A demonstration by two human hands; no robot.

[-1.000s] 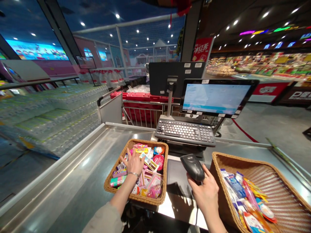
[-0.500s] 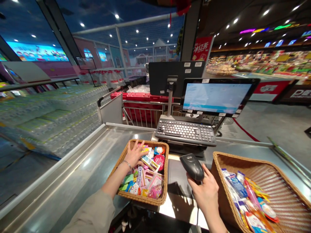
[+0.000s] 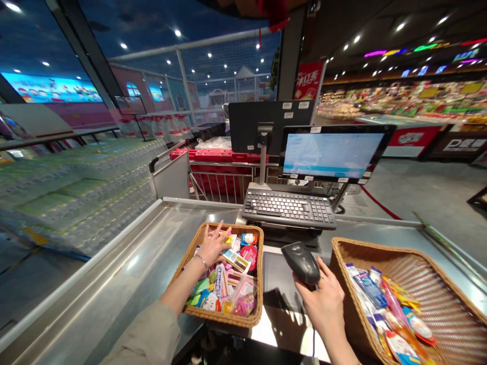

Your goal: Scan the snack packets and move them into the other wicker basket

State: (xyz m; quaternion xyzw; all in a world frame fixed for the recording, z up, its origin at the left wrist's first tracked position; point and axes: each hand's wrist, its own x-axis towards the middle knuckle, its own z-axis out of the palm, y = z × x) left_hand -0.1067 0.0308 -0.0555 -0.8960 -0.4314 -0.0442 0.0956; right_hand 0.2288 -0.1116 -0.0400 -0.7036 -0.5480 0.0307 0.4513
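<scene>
My left hand (image 3: pixel 213 247) reaches over the upper left of a wicker basket (image 3: pixel 259 284) full of small candy packets, its fingers spread above the pile. Just by its fingertips lies a flat yellow and white packet (image 3: pixel 236 260). A round pink-red pack (image 3: pixel 248 256) and a blue and orange one (image 3: pixel 249 239) sit along the basket's right side. My right hand (image 3: pixel 325 294) is wrapped round a black handheld barcode scanner (image 3: pixel 301 262), whose head points up and left between the two baskets. Its cord hangs below the hand.
A second wicker basket (image 3: pixel 413 252) on the right holds several candy packets (image 3: pixel 369 289). Behind stand a keyboard (image 3: pixel 289 207), a lit monitor (image 3: pixel 333 154) and a dark screen back (image 3: pixel 247 124). The metal counter (image 3: pixel 125 284) stretches left, and a shopping cart (image 3: pixel 216 180) stands beyond it.
Both hands keep nearly the same places; the left fingers shift slightly over the packets. The scanner stays in my right hand. The whole view has turned a little.
</scene>
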